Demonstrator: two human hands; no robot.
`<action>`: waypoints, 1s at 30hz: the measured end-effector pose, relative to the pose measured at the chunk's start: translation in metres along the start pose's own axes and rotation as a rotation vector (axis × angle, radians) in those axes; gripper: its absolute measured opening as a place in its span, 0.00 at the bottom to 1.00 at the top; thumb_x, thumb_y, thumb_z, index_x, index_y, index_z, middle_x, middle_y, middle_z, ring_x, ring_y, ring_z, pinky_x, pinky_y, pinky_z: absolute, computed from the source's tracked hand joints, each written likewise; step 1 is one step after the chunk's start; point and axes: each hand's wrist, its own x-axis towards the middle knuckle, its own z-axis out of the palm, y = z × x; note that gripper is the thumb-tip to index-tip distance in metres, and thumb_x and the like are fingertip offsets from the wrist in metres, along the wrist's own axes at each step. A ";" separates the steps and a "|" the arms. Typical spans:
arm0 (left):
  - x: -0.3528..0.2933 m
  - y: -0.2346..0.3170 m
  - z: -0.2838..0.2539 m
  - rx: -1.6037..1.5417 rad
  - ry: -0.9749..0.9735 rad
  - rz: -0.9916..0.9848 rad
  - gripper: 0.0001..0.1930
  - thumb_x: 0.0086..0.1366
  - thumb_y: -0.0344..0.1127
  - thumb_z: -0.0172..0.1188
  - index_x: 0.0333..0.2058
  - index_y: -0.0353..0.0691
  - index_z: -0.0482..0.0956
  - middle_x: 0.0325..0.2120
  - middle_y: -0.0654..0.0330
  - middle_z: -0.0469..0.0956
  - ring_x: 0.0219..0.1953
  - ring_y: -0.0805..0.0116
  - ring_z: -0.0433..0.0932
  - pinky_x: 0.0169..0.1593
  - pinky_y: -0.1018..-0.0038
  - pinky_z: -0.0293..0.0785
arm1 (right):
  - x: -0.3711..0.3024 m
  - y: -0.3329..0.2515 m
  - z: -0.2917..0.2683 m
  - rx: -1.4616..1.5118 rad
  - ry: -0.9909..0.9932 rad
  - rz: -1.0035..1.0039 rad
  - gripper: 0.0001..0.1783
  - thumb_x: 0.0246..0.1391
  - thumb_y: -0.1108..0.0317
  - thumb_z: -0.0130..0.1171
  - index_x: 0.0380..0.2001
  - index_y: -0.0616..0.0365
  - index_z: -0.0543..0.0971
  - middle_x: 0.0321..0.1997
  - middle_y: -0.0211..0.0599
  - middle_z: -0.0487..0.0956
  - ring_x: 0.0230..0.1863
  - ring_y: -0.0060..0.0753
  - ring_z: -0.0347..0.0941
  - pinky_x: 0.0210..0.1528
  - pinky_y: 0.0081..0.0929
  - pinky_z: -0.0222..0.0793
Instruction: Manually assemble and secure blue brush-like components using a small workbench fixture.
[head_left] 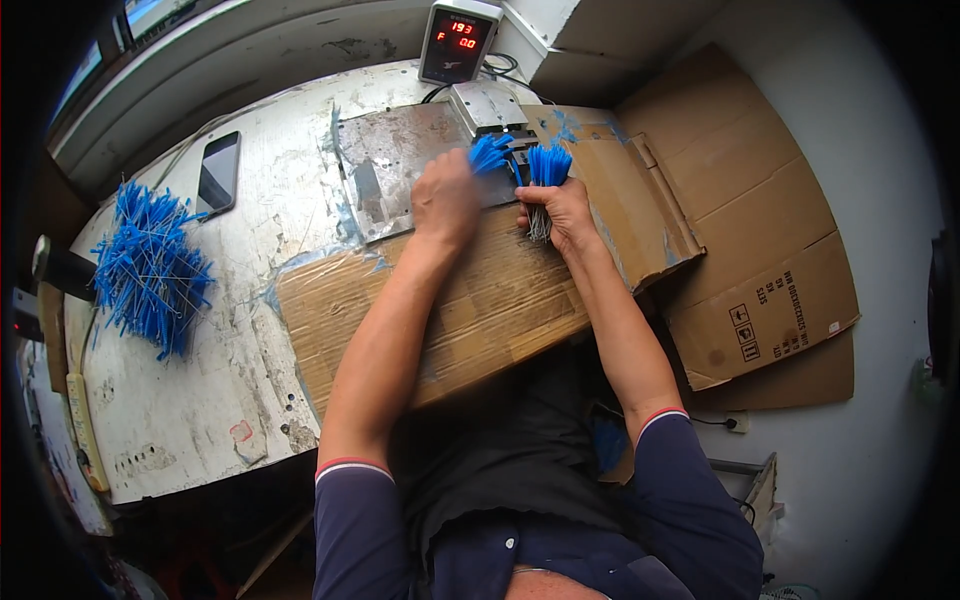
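My right hand (pixel 562 212) is closed round an upright bundle of blue-tipped wires (pixel 549 166); their thin silvery ends stick out below the fingers. To its left, my left hand (pixel 446 198) is smeared by motion but looks closed, with a smaller bunch of blue-tipped wires (pixel 489 154) fanning out past its fingers to the right. Both hands are over a worn metal plate (pixel 400 135) at the table's far side. Just beyond them sits a small metal device (pixel 488 108), its near part partly hidden by the blue ends.
A loose heap of blue-tipped wires (pixel 155 270) lies on the white table (pixel 250 330) at left, beside a dark phone (pixel 219 172). Behind stands a counter box with red digits (pixel 459 42). Flattened cardboard (pixel 430 320) covers the near edge; a large carton (pixel 760 200) leans at right.
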 end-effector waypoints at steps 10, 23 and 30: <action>0.004 0.005 -0.007 -0.070 0.076 -0.169 0.11 0.59 0.26 0.56 0.42 0.40 0.75 0.34 0.50 0.80 0.41 0.47 0.80 0.42 0.53 0.76 | 0.022 0.001 0.013 -0.206 0.078 -0.039 0.08 0.43 0.84 0.67 0.22 0.67 0.76 0.19 0.43 0.78 0.17 0.35 0.77 0.15 0.33 0.75; 0.004 0.002 -0.003 -0.045 0.110 -0.035 0.03 0.61 0.28 0.53 0.34 0.39 0.74 0.29 0.49 0.80 0.36 0.47 0.79 0.44 0.55 0.73 | 0.013 -0.002 0.012 -0.032 0.052 -0.008 0.09 0.47 0.78 0.70 0.31 0.64 0.79 0.23 0.40 0.79 0.20 0.34 0.79 0.19 0.32 0.79; 0.002 0.005 -0.008 -0.053 -0.045 -0.036 0.10 0.56 0.24 0.56 0.39 0.37 0.74 0.29 0.46 0.80 0.36 0.46 0.81 0.41 0.52 0.75 | 0.006 0.003 -0.007 0.173 -0.002 0.007 0.10 0.47 0.78 0.69 0.33 0.65 0.80 0.28 0.38 0.81 0.26 0.32 0.80 0.25 0.34 0.83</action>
